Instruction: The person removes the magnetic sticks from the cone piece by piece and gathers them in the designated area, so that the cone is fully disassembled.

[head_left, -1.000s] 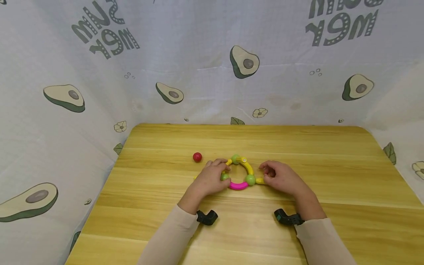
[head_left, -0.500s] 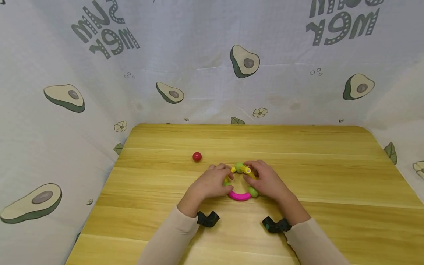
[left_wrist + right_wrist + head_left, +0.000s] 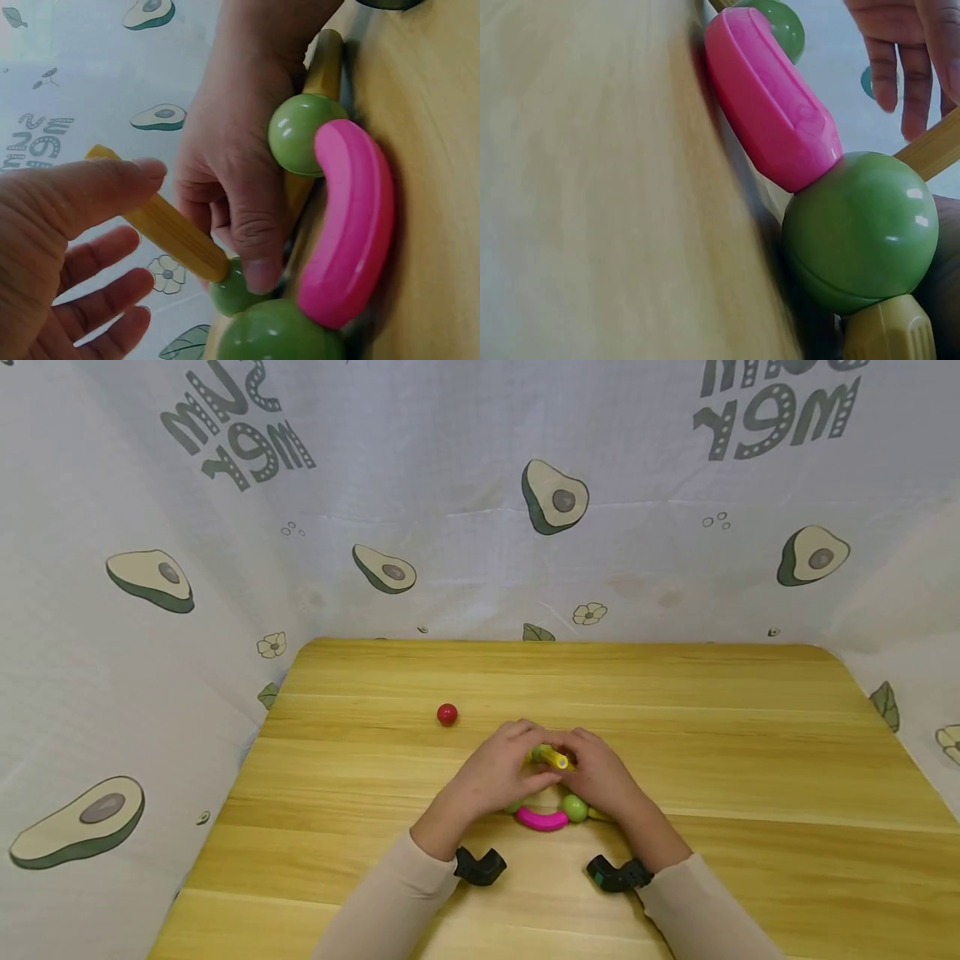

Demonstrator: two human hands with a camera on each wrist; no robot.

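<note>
A ring of magnetic toy pieces lies on the table, with a pink curved rod [image 3: 542,820] along its near side between two green balls [image 3: 575,808] [image 3: 277,334]. From the far green ball [image 3: 229,294] a straight yellow rod [image 3: 557,760] sticks up at a slant. My right hand [image 3: 600,777] pinches that far ball, its thumb tip on it. The left hand [image 3: 497,777] surrounds the slanted rod; its thumb overlaps the rod in the left wrist view, the other fingers spread loosely. Another yellow rod [image 3: 326,64] points outward under my right hand.
Beyond the left hand a red ball [image 3: 447,715] rests on the wooden table [image 3: 712,718]. An avocado-print cloth [image 3: 465,460] hangs behind the table's far edge. Small black cameras [image 3: 480,867] [image 3: 618,873] project inward from both wrists.
My right hand has left the outward rod at the right and come left to the far ball. The ring has slid nearer, and the left hand has shifted right to the slanted rod.
</note>
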